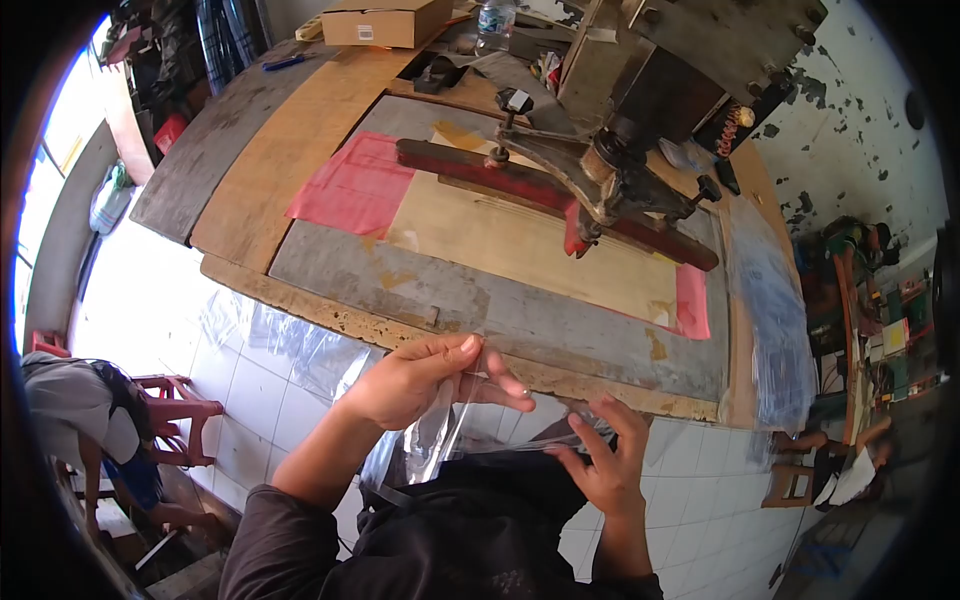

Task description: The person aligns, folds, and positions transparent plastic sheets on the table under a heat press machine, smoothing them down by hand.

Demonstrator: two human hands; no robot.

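In front of my dark clothing, my left hand (425, 383) pinches a clear plastic sheet (435, 440) near the table's front edge. The sheet is see-through and shiny, and it hangs down and stretches across toward the right. My right hand (612, 460) is by the sheet's right end, its fingers curved and spread apart. Whether those fingers touch the plastic I cannot tell. Beyond my hands is a press with a long dark red bar (480, 180), set over a cream-coloured sheet (500, 235) with pink pieces at both ends.
A pile of clear plastic sheets (775, 330) lies along the table's right side; more plastic (270, 330) hangs at the front left. A cardboard box (385, 22) and a water bottle (494, 25) stand at the back. People sit at left (75, 400) and right (855, 465).
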